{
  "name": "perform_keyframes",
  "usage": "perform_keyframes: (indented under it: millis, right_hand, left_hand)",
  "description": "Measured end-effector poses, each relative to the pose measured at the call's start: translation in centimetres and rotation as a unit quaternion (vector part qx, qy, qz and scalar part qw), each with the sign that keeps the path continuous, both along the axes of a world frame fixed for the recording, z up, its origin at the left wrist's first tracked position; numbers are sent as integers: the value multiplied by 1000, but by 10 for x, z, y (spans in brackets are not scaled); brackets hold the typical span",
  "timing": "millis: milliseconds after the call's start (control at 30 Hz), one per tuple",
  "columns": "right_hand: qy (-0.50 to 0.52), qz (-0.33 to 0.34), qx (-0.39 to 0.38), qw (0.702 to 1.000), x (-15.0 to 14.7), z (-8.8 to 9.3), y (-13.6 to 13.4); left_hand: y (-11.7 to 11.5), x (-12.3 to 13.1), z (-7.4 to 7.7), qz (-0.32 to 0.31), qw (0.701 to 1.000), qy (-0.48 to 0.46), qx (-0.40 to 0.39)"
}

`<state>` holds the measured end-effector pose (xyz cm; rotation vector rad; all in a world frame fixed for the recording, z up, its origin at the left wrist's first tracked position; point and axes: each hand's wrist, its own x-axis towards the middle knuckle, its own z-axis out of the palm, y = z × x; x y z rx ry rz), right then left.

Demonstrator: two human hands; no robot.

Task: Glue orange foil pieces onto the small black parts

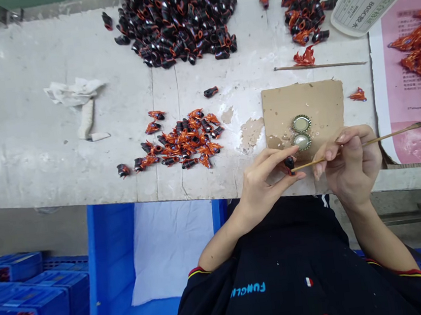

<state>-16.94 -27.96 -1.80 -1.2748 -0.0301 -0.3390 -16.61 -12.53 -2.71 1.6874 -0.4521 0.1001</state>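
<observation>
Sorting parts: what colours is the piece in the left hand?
The piece is black with orange-red, best in the head view.

The left arm (pixel 220 240) and right arm (pixel 381 238) reach forward, and the left hand (pixel 264 189) and right hand (pixel 349 166) are close together, with their fingers (pixel 268 158) curled in to pinch.

a worn white workbench (pixel 43 168) holds black-and-orange pieces (pixel 174 24), a rag (pixel 74 90), and cardboard (pixel 304 105).
</observation>
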Motion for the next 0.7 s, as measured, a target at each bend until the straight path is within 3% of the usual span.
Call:
perform_keyframes:
  millis: [333, 700]
  right_hand:
    - [-2, -21, -27, 999, -2, 0, -1]
    - [-18, 6, -18, 1000, -1, 0, 0]
  left_hand:
    - [0, 0, -1, -4, 1000, 28, -6]
    - [0, 1, 0, 0, 1000, 4, -4]
